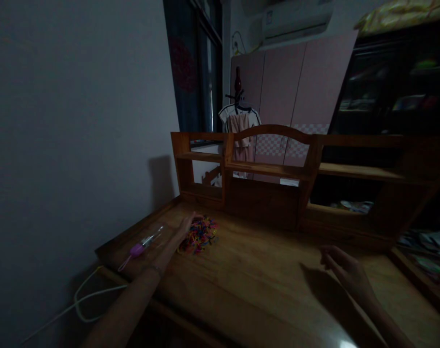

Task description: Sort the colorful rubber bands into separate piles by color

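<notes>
A heap of small coloured elastic bands (201, 233) lies on the wooden desk (263, 285) near its back left. My left hand (185, 227) rests flat at the left edge of the heap, fingers stretched out and touching it. My right hand (345, 271) hovers over the desk on the right, fingers loosely apart, with nothing in it. A clear tool with a purple handle (142, 245) lies left of my left forearm.
A wooden shelf unit (274, 164) stands along the desk's back edge. A white cable (85, 299) hangs off the desk's left corner by the grey wall. Papers lie at the far right (430, 246). The room is dim.
</notes>
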Action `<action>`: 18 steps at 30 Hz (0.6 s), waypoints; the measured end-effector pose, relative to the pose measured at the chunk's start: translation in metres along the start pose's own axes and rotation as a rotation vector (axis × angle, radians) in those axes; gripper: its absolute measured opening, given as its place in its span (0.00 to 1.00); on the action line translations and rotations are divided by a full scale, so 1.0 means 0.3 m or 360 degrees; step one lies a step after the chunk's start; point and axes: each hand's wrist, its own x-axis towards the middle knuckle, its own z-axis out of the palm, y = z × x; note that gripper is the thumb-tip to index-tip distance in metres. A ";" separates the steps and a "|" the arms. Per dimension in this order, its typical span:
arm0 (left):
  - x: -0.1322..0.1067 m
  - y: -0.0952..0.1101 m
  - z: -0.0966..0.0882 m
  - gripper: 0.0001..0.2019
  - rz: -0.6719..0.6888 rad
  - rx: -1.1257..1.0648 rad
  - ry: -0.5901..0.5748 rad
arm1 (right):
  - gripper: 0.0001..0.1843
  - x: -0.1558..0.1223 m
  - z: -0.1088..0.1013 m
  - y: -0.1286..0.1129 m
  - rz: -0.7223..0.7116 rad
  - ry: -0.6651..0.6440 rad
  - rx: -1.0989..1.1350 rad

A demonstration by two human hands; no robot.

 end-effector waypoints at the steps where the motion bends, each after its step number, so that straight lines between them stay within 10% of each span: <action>1: 0.008 -0.007 0.023 0.26 -0.0002 -0.0019 -0.0017 | 0.20 -0.006 0.008 -0.011 -0.0024 -0.0033 -0.0001; 18: -0.275 0.078 0.534 0.30 -0.0146 -0.0314 -0.0214 | 0.16 -0.008 0.036 -0.020 -0.0314 -0.0024 -0.0176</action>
